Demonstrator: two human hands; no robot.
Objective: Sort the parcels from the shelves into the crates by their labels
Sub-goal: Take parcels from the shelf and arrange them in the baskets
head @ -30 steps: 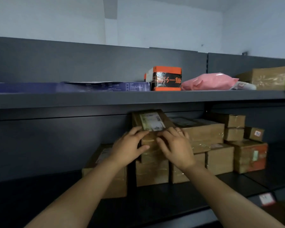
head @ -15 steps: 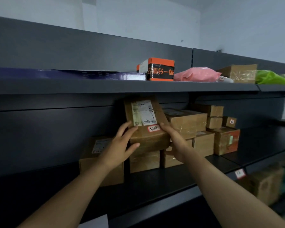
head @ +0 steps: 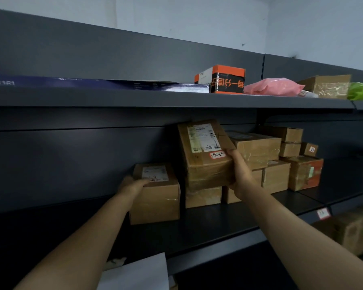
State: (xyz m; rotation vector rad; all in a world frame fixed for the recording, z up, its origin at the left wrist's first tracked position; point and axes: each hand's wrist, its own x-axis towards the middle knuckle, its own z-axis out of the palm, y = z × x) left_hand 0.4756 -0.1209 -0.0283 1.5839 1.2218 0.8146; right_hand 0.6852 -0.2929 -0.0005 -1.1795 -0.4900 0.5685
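Observation:
A brown cardboard parcel (head: 201, 158) with a white shipping label and a red-edged handwritten sticker is tilted up above the stack on the middle shelf (head: 218, 222). My right hand (head: 240, 174) grips its right side, thumb on the top face. A second brown parcel (head: 155, 195) with a small white label stands alone on the shelf to the left. My left hand (head: 132, 186) rests on its top left edge, fingers over the top. Several more cardboard parcels (head: 275, 162) are stacked to the right.
The upper shelf (head: 176, 99) carries a flat blue box (head: 113, 85), an orange and black box (head: 224, 79), a pink bag (head: 272, 86), a taped carton (head: 327, 85) and a green bag (head: 362, 91). A white sheet (head: 138, 275) lies below. Another carton (head: 352, 229) sits lower right.
My left hand left the tilted parcel and moved down and left onto the lone parcel. My right hand now holds the tilted parcel alone. The camera moved closer.

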